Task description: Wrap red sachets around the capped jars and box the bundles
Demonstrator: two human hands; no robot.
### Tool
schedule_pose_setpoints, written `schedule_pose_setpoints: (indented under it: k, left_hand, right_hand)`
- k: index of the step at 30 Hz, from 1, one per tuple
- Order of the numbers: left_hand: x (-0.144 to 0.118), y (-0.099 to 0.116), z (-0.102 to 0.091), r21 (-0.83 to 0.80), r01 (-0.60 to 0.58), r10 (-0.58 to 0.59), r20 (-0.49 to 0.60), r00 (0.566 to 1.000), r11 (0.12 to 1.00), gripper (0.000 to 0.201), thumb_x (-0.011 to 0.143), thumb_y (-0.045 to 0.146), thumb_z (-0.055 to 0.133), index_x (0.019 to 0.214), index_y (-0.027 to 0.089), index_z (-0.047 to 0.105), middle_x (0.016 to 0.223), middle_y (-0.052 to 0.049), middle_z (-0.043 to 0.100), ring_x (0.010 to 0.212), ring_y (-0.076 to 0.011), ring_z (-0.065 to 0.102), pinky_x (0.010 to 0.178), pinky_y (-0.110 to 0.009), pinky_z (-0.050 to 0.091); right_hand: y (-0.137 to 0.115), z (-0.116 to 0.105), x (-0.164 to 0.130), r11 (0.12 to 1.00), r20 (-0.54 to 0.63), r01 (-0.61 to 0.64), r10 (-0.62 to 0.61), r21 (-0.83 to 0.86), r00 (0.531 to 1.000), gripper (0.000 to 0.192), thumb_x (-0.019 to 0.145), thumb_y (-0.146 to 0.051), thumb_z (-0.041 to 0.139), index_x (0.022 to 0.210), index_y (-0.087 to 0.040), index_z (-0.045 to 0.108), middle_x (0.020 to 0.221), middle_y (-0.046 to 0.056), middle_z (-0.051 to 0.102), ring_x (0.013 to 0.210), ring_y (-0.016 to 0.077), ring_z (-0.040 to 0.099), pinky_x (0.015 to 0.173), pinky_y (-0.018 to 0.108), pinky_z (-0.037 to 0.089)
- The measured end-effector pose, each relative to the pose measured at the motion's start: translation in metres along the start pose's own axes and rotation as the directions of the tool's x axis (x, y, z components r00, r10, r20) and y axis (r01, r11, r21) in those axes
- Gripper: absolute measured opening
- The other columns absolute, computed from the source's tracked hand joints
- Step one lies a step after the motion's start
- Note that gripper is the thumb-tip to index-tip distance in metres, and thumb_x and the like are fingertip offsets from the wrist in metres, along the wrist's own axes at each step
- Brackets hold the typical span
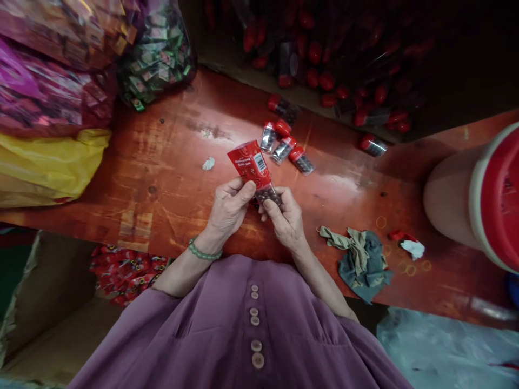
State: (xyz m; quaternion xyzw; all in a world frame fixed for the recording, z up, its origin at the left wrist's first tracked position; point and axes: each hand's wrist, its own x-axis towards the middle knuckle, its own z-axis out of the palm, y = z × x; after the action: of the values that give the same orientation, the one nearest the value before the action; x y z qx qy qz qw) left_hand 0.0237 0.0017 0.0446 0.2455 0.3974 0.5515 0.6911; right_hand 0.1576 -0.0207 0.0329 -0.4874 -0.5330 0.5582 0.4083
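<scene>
Pinching a red-labelled tube (259,175) together: left hand (229,208), right hand (286,219) (above the bench).

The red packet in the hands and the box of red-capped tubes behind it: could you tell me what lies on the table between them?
In the head view, a few loose red-capped tubes lie on the table between the red packet and the box.

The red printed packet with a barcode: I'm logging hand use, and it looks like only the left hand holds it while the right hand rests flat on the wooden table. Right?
Not quite. The head view shows both hands on the red printed packet with a barcode: the left hand grips it, and the right hand pinches its dark lower end above the reddish wooden table.
</scene>
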Motion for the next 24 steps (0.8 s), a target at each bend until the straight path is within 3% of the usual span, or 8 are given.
schedule_pose_setpoints:
  k: [3, 8, 13, 17, 21, 24]
  left_hand:
    - [0.002, 0.000, -0.003, 0.022, 0.040, -0.040, -0.010, 0.999, 0.999, 0.037, 0.066, 0.051, 0.083, 0.075, 0.016, 0.074, 0.068, -0.003, 0.072, 0.052, -0.0128, 0.061, 0.053, -0.027, 0.051]
    - [0.004, -0.004, -0.005, 0.010, 0.005, -0.004, -0.111, 0.994, 1.000, 0.031, 0.059, 0.041, 0.090, 0.074, 0.018, 0.076, 0.070, 0.000, 0.073, 0.064, -0.0116, 0.066, 0.069, -0.024, 0.055]
    - [0.005, -0.002, -0.003, 0.008, -0.002, 0.003, -0.113, 0.994, 1.000, 0.033, 0.061, 0.044, 0.089, 0.075, 0.018, 0.074, 0.068, 0.001, 0.072, 0.057, -0.0110, 0.063, 0.060, -0.025, 0.053]
    - [0.005, -0.003, -0.004, -0.004, -0.006, 0.005, -0.108, 0.994, 1.000, 0.034, 0.065, 0.048, 0.085, 0.077, 0.018, 0.075, 0.072, -0.002, 0.073, 0.058, -0.0123, 0.064, 0.059, -0.027, 0.054]
    - [0.000, -0.008, -0.007, 0.037, 0.094, -0.093, -0.012, 0.996, 0.995, 0.032, 0.074, 0.047, 0.079, 0.077, 0.015, 0.075, 0.052, 0.002, 0.061, 0.042, -0.0093, 0.053, 0.043, -0.024, 0.046]
    - [-0.002, -0.006, -0.009, 0.043, 0.107, -0.108, 0.008, 0.994, 0.993, 0.030, 0.076, 0.045, 0.078, 0.081, 0.015, 0.075, 0.051, 0.001, 0.061, 0.042, -0.0102, 0.054, 0.043, -0.024, 0.046]
  right_hand:
    - [-0.002, 0.002, 0.000, 0.997, 0.014, 0.013, -0.012, -0.081, 1.000, 0.018, 0.097, -0.041, 0.051, 0.102, -0.024, 0.051, 0.072, -0.006, 0.058, 0.057, 0.0083, 0.055, 0.057, 0.022, 0.047]
    - [-0.001, 0.004, 0.002, 0.932, -0.075, 0.128, -0.163, -0.340, 0.984, 0.016, 0.092, -0.032, 0.059, 0.104, -0.023, 0.052, 0.081, -0.002, 0.061, 0.064, 0.0096, 0.055, 0.062, 0.025, 0.046]
    - [0.003, 0.006, 0.004, 0.999, 0.016, 0.006, -0.005, -0.040, 1.000, 0.015, 0.097, -0.038, 0.052, 0.102, -0.024, 0.051, 0.072, -0.006, 0.056, 0.055, 0.0081, 0.052, 0.055, 0.022, 0.044]
    - [0.003, 0.006, 0.006, 0.997, -0.020, -0.002, 0.001, -0.076, 1.000, 0.019, 0.094, -0.041, 0.058, 0.100, -0.024, 0.053, 0.073, -0.005, 0.057, 0.058, 0.0078, 0.052, 0.058, 0.023, 0.044]
    - [0.001, 0.008, 0.011, 0.979, 0.073, -0.099, 0.087, 0.180, 0.993, 0.023, 0.095, -0.045, 0.056, 0.093, -0.023, 0.053, 0.068, -0.007, 0.055, 0.052, 0.0065, 0.050, 0.053, 0.021, 0.043]
    - [-0.002, 0.009, 0.017, 0.959, 0.118, -0.142, 0.116, 0.243, 0.986, 0.027, 0.093, -0.049, 0.058, 0.090, -0.022, 0.053, 0.066, -0.007, 0.055, 0.050, 0.0055, 0.050, 0.052, 0.021, 0.043]
